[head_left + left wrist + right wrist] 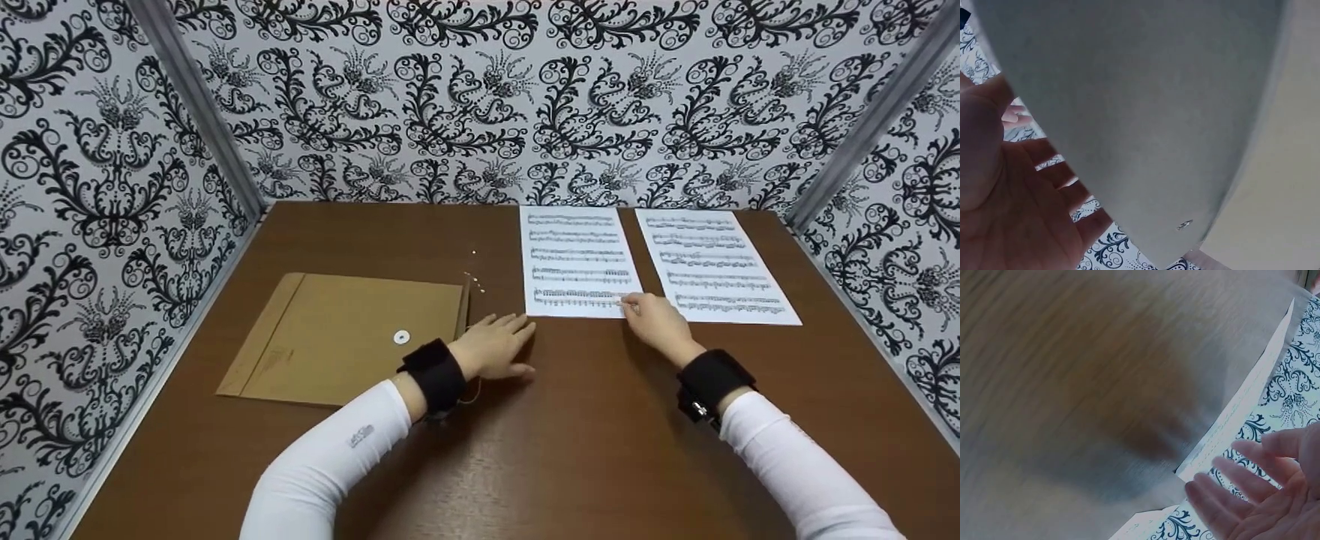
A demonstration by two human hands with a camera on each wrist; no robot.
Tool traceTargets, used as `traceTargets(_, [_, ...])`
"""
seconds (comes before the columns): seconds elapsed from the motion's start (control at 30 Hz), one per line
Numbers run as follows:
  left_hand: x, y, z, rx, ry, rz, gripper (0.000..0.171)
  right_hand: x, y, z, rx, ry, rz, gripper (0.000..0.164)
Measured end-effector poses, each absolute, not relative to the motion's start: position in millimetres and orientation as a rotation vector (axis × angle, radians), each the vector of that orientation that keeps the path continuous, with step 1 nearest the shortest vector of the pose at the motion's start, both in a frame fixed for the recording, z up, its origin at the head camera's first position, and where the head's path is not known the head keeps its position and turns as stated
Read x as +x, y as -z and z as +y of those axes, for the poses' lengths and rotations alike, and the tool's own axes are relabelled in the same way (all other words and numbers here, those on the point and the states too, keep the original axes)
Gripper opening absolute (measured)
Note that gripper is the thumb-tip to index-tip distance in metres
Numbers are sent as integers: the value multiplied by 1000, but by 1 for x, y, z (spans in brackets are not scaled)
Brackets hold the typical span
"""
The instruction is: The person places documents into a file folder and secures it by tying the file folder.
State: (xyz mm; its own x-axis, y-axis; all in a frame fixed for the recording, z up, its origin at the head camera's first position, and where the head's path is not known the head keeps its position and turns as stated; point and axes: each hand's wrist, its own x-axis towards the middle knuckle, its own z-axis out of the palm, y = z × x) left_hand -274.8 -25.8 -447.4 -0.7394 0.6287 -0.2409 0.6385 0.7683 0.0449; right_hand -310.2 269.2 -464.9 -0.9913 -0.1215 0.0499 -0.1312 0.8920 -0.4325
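Observation:
Two white sheets of printed music lie on the table at the back right: a left sheet (577, 247) and a right sheet (716, 262). My right hand (660, 322) is at the lower right corner of the left sheet, fingertips right at its edge. In the right wrist view its fingers (1230, 492) are spread and loosely bent beside the paper. A brown envelope (352, 315) with a white round button lies on the left. My left hand (495, 346) rests beside the envelope's right end, fingers extended. In the left wrist view, a large grey-shaded surface covers most of the scene.
A thin cord (474, 394) loops out by the left wrist. Small bright specks (476, 281) show on the brown table (562, 450) between envelope and sheets. Patterned walls (480, 97) enclose the back and both sides. Black bands (716, 379) are strapped around both wrists.

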Motion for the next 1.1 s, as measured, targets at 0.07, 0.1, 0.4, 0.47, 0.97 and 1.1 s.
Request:
traceTargets(0.07, [-276, 446, -25, 960, 70, 2711, 80, -310, 466, 268, 228, -663, -3038, 39])
traceTargets(0.1, [-276, 446, -24, 950, 77, 2708, 80, -310, 466, 267, 240, -647, -3036, 40])
traceTargets(0.4, [-292, 450, -10, 898, 128, 2706, 78, -316, 471, 271, 287, -601, -3021, 41])
traceTargets(0.47, [-295, 450, -8, 876, 133, 2703, 77, -318, 473, 271, 295, -586, -3029, 41])
traceTargets(0.97, [-307, 451, 1, 855, 150, 2705, 73, -323, 473, 267, 291, -537, -3042, 31])
traceTargets(1.1, [-306, 454, 2, 858, 148, 2707, 74, -322, 474, 267, 287, -531, -3057, 31])
